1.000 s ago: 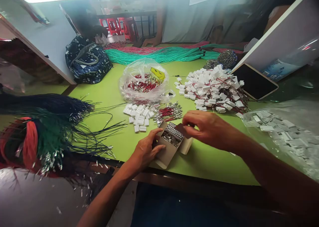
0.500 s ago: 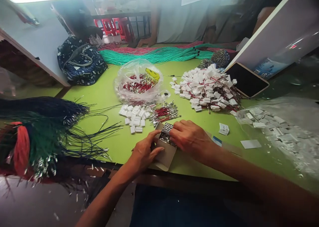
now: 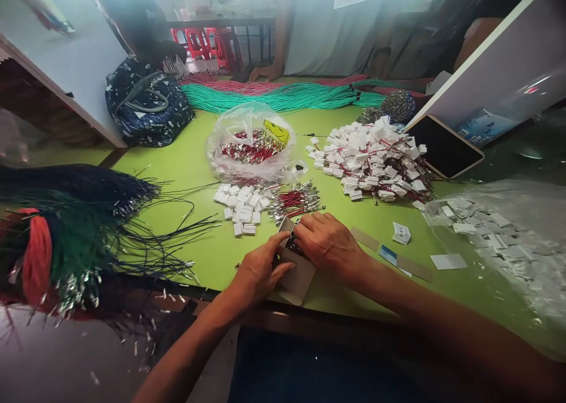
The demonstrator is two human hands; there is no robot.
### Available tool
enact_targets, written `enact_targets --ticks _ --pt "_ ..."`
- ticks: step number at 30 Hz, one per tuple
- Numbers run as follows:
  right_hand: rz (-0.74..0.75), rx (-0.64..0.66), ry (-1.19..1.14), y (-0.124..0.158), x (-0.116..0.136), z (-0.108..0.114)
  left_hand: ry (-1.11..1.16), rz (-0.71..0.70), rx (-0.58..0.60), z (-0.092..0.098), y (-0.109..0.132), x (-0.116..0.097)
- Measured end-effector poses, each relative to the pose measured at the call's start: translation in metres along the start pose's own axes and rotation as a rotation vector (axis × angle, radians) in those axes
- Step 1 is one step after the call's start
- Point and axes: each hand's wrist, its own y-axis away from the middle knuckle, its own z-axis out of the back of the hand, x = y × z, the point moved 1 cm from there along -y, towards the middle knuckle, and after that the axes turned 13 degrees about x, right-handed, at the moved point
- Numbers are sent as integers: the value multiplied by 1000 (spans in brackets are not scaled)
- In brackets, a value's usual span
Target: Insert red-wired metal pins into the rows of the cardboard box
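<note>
A small open cardboard box (image 3: 297,276) of metal pieces lies at the near edge of the green table (image 3: 198,155). My left hand (image 3: 257,270) grips the box's left side, thumb and fingers curled round it. Over the box's open top rests my right hand (image 3: 326,243), with its fingers curled down into the contents; whatever they pinch is hidden. Just beyond the box lie a bundle of red wires with metal ends (image 3: 295,200) and a small heap of white plastic connectors (image 3: 241,202).
A clear bag of red wires (image 3: 254,144), a big pile of white connectors with wires (image 3: 375,158), a tablet (image 3: 444,147), and a plastic bag of white parts (image 3: 499,238) lie about. Dark wire bundles (image 3: 88,214) spread at left. Green cords (image 3: 283,96) and a dark handbag (image 3: 148,105) sit far back.
My right hand came down from above the box's right side and settled over its open top. A box flap and paper slips now lie uncovered to the right.
</note>
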Motion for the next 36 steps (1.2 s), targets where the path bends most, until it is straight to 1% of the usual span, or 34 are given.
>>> enact_targets --ticks 3,6,10,14,17,18,20,23,25,27,29,32,36 --pt "22 -10 6 -2 1 0 -6 6 -2 1 0 -1" --pt "-2 -40 -12 0 -1 0 -18 12 -5 1 0 -1" --pt "9 -51 -125 5 -8 7 -30 36 2 2 0 -1" --pt "50 -106 -341 9 -20 28 -31 42 4 2 0 -2" --pt "40 -159 -438 22 -40 47 -23 29 1 2 0 -2" --pt "21 -158 -433 30 -48 52 -20 25 -1 2 0 -2" --pt "-27 -133 -347 48 -65 56 -13 19 -1 3 0 -2" --pt "-54 -52 -135 71 -81 51 -9 21 4 2 0 -1" --pt "-39 -22 -98 77 -78 45 -8 32 4 3 0 -2" --pt "-1 -12 -142 72 -67 40 -7 46 1 3 0 -2" --pt "71 32 -206 58 -51 35 -5 57 -3 4 0 -3" --pt "126 137 -209 33 -31 28 -2 70 1 5 0 -3" --pt "218 274 -182 10 -19 21 -3 65 2 5 0 -3"
